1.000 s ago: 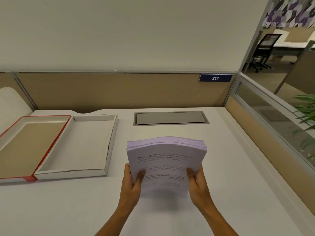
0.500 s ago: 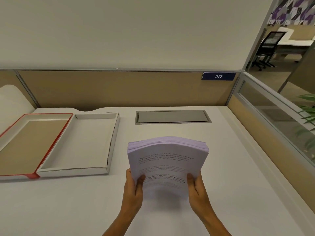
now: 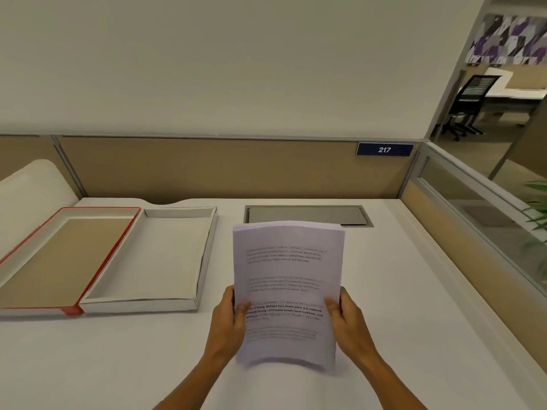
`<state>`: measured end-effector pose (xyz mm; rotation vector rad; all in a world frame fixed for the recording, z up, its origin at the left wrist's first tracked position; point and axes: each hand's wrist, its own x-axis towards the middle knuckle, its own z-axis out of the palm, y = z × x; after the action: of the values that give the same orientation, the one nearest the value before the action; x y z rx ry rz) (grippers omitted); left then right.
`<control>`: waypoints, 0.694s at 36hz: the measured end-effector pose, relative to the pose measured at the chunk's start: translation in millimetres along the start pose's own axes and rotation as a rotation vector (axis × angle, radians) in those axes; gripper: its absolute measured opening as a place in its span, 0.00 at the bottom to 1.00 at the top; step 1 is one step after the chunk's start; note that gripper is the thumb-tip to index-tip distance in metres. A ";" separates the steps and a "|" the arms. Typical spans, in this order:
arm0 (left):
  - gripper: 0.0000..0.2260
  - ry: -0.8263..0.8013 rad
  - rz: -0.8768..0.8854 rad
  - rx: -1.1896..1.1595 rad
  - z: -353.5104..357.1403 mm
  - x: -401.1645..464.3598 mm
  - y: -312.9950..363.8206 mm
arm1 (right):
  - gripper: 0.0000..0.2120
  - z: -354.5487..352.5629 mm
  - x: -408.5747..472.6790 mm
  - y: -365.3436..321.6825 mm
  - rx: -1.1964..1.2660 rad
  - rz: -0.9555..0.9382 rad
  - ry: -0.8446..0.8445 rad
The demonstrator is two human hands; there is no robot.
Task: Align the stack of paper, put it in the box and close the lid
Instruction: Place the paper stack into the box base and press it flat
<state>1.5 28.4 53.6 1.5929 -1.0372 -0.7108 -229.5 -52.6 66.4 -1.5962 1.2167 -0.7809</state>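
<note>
both hands, left (image 3: 229, 321) and right (image 3: 347, 319), grip a paper stack (image 3: 288, 285) upright; the box (image 3: 151, 255) and lid (image 3: 63, 255) lie open, empty.

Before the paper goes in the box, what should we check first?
1. Both hands hold the paper stack: ok, left hand and right hand each grip a side.
2. Sheets lined up: cannot tell, bottom edge is blurred.
3. White box tray open and empty: ok.
4. Red-edged lid off, lying left of the tray: ok.
5. Desk between stack and tray clear: ok.
</note>
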 end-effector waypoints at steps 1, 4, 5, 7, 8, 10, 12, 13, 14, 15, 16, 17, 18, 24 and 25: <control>0.08 0.005 -0.002 0.003 -5.5 3.4 0.7 | 0.07 -0.3 3.9 -5.7 -0.004 0.005 -0.022; 0.07 0.010 -0.068 0.012 -22.9 14.5 5.2 | 0.09 3.7 16.7 -24.8 -0.036 0.030 -0.079; 0.07 0.012 -0.093 0.013 -28.8 18.0 7.2 | 0.10 6.5 20.8 -31.1 -0.040 0.046 -0.093; 0.08 0.013 -0.135 0.020 -41.3 25.0 10.8 | 0.09 14.5 28.3 -44.0 -0.023 0.096 -0.123; 0.08 0.013 -0.161 0.026 -48.0 28.9 12.6 | 0.09 19.2 32.0 -50.5 -0.007 0.128 -0.139; 0.08 0.011 -0.221 0.047 -63.4 37.9 16.1 | 0.09 29.7 39.5 -63.4 0.019 0.191 -0.168; 0.08 0.003 -0.277 0.089 -79.4 47.2 18.7 | 0.10 41.2 47.1 -74.6 0.038 0.245 -0.190; 0.07 -0.001 -0.298 0.110 -87.6 51.6 19.7 | 0.10 47.3 50.5 -79.5 0.046 0.268 -0.198; 0.06 -0.006 -0.315 0.125 -95.6 56.2 20.3 | 0.10 53.8 53.8 -84.0 0.052 0.288 -0.203; 0.06 -0.014 -0.333 0.136 -103.6 60.6 20.7 | 0.10 60.5 56.8 -88.1 0.058 0.306 -0.208; 0.06 -0.021 -0.352 0.144 -111.3 64.9 21.0 | 0.09 67.7 59.7 -92.0 0.063 0.321 -0.213; 0.05 -0.026 -0.372 0.153 -118.8 69.1 21.4 | 0.09 74.6 62.6 -95.5 0.068 0.336 -0.217; 0.05 -0.027 -0.392 0.161 -126.2 73.2 21.6 | 0.09 81.9 66.0 -98.9 0.071 0.353 -0.222; 0.03 0.014 -0.460 0.134 -171.8 99.7 20.2 | 0.09 128.0 90.8 -121.4 0.072 0.429 -0.251; 0.03 0.024 -0.468 0.130 -179.9 105.1 19.0 | 0.08 136.0 96.0 -125.3 0.075 0.433 -0.251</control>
<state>197.2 13.5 126.1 1.9809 -0.7059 -0.9466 -36.3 -96.1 131.3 -1.2614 1.2696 -0.3344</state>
